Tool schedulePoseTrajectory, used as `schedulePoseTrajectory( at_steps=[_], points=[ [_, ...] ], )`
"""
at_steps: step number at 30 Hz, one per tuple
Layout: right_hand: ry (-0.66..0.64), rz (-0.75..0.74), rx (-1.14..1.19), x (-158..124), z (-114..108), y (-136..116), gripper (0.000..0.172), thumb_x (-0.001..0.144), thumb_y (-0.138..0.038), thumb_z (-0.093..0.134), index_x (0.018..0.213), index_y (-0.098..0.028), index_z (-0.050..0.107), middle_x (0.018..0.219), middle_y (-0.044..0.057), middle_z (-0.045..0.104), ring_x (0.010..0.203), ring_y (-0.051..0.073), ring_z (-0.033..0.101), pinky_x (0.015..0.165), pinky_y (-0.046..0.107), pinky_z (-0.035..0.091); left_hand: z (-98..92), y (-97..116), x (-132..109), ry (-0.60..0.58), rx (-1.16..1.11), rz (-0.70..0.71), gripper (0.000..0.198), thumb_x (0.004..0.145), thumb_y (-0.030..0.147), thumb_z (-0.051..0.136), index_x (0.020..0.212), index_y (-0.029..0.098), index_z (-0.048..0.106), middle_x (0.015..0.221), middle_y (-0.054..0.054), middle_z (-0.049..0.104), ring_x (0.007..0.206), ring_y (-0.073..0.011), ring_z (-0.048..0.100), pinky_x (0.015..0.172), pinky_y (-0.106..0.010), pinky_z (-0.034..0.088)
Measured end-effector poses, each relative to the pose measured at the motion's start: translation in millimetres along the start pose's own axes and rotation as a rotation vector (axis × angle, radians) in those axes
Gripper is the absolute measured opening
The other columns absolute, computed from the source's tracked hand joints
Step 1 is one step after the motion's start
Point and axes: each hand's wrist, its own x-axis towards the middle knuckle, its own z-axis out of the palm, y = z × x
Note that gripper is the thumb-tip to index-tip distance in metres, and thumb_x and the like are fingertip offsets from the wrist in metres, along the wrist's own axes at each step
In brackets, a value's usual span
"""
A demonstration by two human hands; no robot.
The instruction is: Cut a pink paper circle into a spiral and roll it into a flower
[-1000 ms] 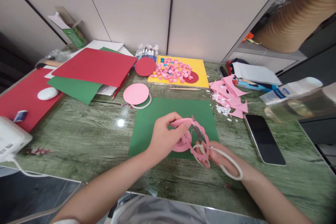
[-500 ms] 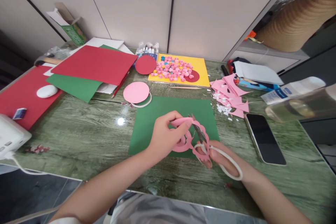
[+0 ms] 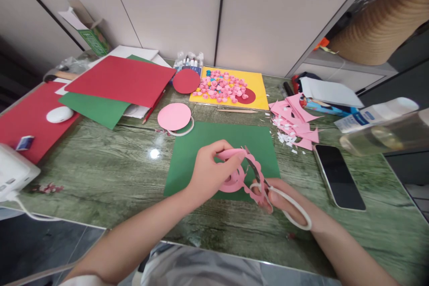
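Curving between both hands (image 3: pixel 209 167), pink paper (image 3: pixel 237 182) meets the scissors (image 3: pixel 266 183).

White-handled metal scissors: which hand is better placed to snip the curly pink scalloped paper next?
Probably the right hand: it holds the white-handled metal scissors, with their blades by the curly pink scalloped paper. The left hand is busy gripping that paper.
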Motion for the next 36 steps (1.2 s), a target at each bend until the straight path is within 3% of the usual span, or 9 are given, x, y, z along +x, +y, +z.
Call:
schedulePoseTrajectory(
  at_steps=[7, 17, 36],
  points=[
    [0.031, 0.024, -0.034, -1.0, 1.0, 0.1, 0.049, 0.082, -0.066, 0.037, 0.069, -0.019, 0.038, 0.06, -0.004, 0.032, 0.054, 0.011, 0.026, 0.051, 0.025, 0.022, -0.4, -0.6, -0.5, -0.025, -0.01, -0.061, 0.029, 0.074, 0.039, 0.06, 0.06, 0.017, 0.046, 0.051, 0.004, 0.049, 0.05, -0.0095, 0.047, 0.052, -0.023, 0.038],
    [0.068, 0.082, -0.088, -1.9, 2.3, -4.7, 0.047, 0.083, -0.064, 0.038, 0.074, -0.019, 0.044, 0.064, -0.003, 0.029, 0.057, 0.011, 0.025, 0.05, 0.023, 0.019, -1.2, -2.4, -0.5, -0.029, 0.006, -0.05, 0.028, 0.075, 0.038, 0.059, 0.06, 0.017, 0.047, 0.052, 0.004, 0.05, 0.051, -0.0097, 0.049, 0.053, -0.022, 0.04],
    [0.09, 0.057, -0.147, -1.7, 3.2, -6.3, 0.046, 0.086, -0.06, 0.037, 0.07, -0.018, 0.044, 0.063, -0.003, 0.031, 0.056, 0.011, 0.026, 0.049, 0.023, 0.018, -3.4, -0.8, 1.4, -0.03, -0.031, 0.016, 0.023, 0.075, 0.032, 0.061, 0.062, 0.015, 0.052, 0.058, 0.004, 0.047, 0.056, -0.0071, 0.043, 0.053, -0.019, 0.034]
  ],
)
